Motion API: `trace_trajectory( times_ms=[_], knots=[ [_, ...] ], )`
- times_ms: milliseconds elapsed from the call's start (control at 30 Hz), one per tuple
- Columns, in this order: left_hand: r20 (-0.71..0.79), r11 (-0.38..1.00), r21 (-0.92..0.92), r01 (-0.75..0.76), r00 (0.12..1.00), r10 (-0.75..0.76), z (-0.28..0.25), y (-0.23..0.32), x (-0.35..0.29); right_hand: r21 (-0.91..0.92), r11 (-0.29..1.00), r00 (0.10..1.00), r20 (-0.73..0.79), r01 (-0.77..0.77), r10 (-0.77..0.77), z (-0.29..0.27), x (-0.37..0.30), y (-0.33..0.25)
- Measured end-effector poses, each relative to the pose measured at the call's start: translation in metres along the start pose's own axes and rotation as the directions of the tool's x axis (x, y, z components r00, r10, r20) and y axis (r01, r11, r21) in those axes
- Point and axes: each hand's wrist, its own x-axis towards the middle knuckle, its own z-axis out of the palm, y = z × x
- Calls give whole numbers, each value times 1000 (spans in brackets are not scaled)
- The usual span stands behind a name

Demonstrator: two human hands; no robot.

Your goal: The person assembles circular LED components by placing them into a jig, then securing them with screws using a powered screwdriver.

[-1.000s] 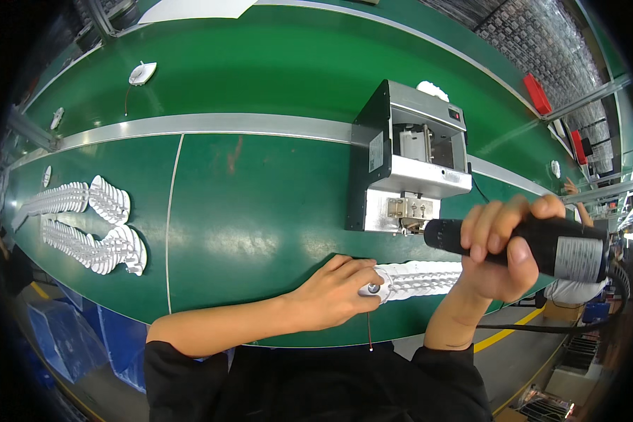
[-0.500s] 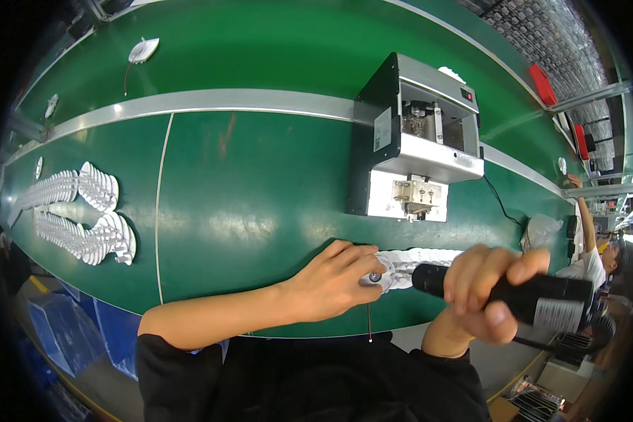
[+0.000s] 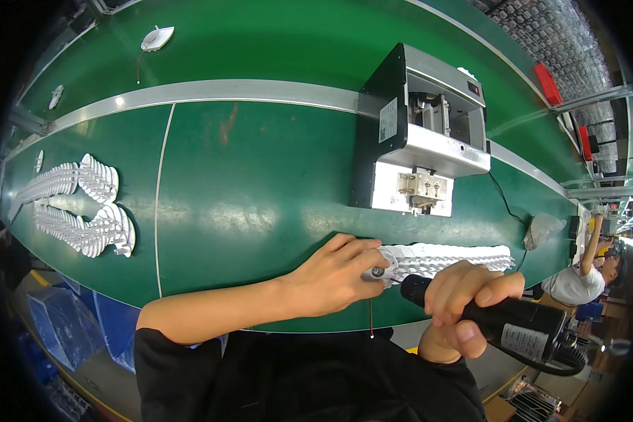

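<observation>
My right hand [image 3: 464, 299] is wrapped round a black electric screwdriver [image 3: 524, 329], held at a slant with a cable at its rear end. The thin bit points left, close to a white plastic part [image 3: 385, 267]; I cannot tell if it touches. My left hand [image 3: 334, 276] grips that white part at its left end, fingers curled over it. A dark round spot shows on the part near my fingertips. A thin wire [image 3: 371, 320] hangs down below it toward the table's front edge. Rightward runs a row of similar nested white parts [image 3: 457, 257].
A grey and black bench machine [image 3: 429, 133] stands behind my hands. Two curved rows of white parts [image 3: 95, 232] lie at the left. One white piece with a wire [image 3: 157, 39] is on the back shelf. A clear plastic bag [image 3: 544, 228] and a co-worker [image 3: 580, 281] are at the right.
My right hand has brought the screwdriver left and slightly down, its bit now close to the white part. My left hand stays on the part. The co-worker's arm has shifted.
</observation>
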Motion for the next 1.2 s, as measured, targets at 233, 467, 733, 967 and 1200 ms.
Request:
trace_trajectory(
  times_ms=[233,467,733,967,1200],
  knots=[
    [6,1000,-1,2,1000,-2,-1,0,1,-37,999,993,117,16,-11,5,2,-4],
    [1,1000,-12,8,1000,-8,-2,2,1,-46,999,993,117,13,-8,6,1,-2],
    [16,1000,-21,8,1000,-8,-3,4,2,34,997,989,131,69,-73,-7,3,-1],
    [70,983,-123,135,989,-127,-11,6,7,85,987,989,-56,140,-136,-28,19,-12],
    [227,966,-198,169,966,-123,-72,5,18,65,971,966,-136,231,-221,-41,27,-19]
  ],
)
